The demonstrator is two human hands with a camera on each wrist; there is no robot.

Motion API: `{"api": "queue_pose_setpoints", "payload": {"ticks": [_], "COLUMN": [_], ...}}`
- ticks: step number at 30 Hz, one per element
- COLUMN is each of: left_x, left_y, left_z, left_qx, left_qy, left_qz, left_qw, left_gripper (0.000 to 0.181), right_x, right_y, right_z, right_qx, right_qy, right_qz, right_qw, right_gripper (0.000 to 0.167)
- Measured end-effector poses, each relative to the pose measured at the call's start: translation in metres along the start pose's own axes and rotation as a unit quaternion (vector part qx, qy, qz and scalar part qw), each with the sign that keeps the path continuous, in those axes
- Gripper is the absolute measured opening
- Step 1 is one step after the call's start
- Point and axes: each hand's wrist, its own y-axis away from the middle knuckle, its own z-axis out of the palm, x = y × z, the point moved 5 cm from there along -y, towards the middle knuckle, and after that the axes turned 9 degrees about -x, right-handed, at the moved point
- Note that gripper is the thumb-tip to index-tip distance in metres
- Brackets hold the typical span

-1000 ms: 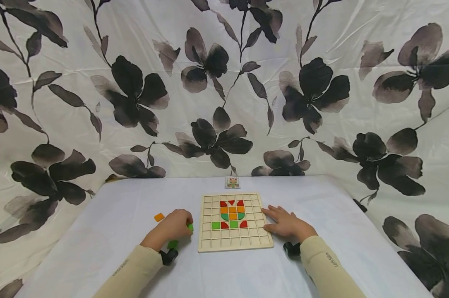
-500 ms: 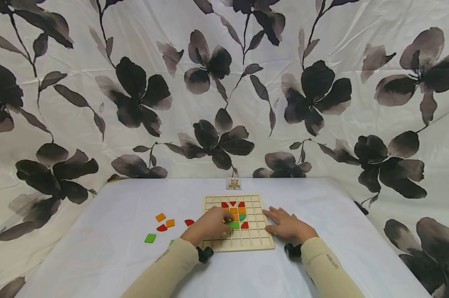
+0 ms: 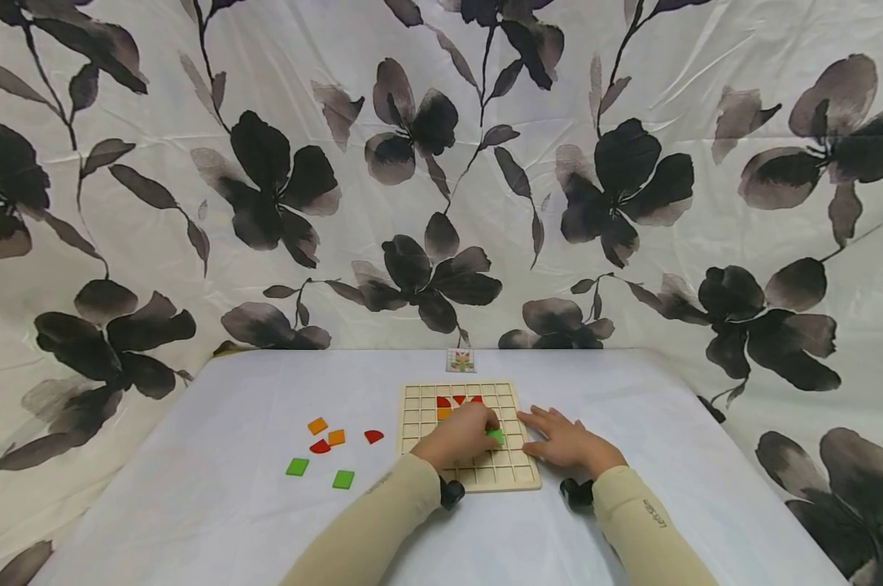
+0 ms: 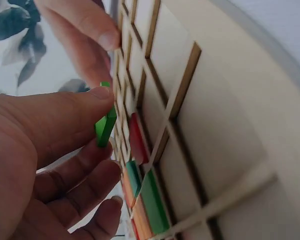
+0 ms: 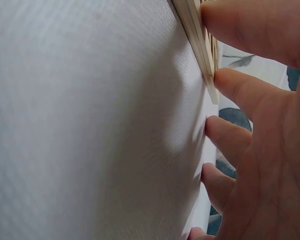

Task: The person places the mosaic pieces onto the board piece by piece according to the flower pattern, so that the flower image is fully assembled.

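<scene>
My left hand [image 3: 461, 433] pinches a green square tile [image 4: 105, 125] between thumb and fingers, just over the wooden grid board [image 3: 500, 476]. In the left wrist view the tile is tilted on edge and apart from the grid. Red, orange and green pieces sit in the board's cells, among them a red piece [image 3: 443, 402] at the top; my left hand covers many of them in the head view. With fingers spread, my right hand [image 3: 569, 439] touches the board's right edge, thumb and a fingertip against the wooden rim [image 5: 200, 50].
Loose tiles lie left of the board: orange squares [image 3: 317, 426], red rounded pieces [image 3: 373, 437] and green squares [image 3: 343, 479]. A small pattern card [image 3: 461, 360] stands behind the board at the far table edge. A floral cloth [image 3: 426, 268] hangs beyond the white table [image 3: 214, 488].
My left hand has moved right from beside the board to over its right-middle cells, carrying the green tile. My right hand has stayed at the board's edge.
</scene>
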Motion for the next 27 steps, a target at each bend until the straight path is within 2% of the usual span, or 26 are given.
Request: {"api": "queue_pose_setpoints", "payload": {"ticks": [7,13,15,17,22,24,27], "left_x": [0.002,0.002,0.003,0.006,0.017,0.02,0.021], "left_y": [-0.009,-0.012,-0.012,-0.011,-0.003,0.001,0.008], "left_z": [0.007,0.007,0.008,0.009,0.013,0.014,0.008], "left_qx": [-0.015,-0.029,-0.029,-0.027,-0.025,-0.033,-0.039], "left_qy": [0.007,-0.008,-0.034,-0.08,-0.216,-0.232,-0.225], "left_qz": [-0.015,-0.019,-0.013,-0.003,0.002,-0.003,-0.001], "left_qw": [0.9997,0.9994,0.9989,0.9964,0.9762,0.9722,0.9735], "left_gripper": [0.023,0.017,0.015,0.012,0.012,0.013,0.017], "right_x": [0.001,0.002,0.002,0.002,0.003,0.004,0.006], "right_y": [0.0,-0.001,-0.002,-0.002,-0.004,-0.005,-0.006], "right_z": [0.0,0.0,-0.001,-0.001,0.0,0.001,0.002], "right_qx": [-0.005,-0.005,-0.005,-0.004,0.001,0.001,0.0], "right_qy": [-0.002,-0.001,0.0,0.0,-0.001,-0.003,-0.005], "right_qz": [0.001,0.0,0.0,0.0,0.007,0.011,0.013], "right_qw": [1.0,1.0,1.0,1.0,1.0,0.9999,0.9999], "right_gripper": [0.062,0.063,0.063,0.063,0.062,0.062,0.062]}}
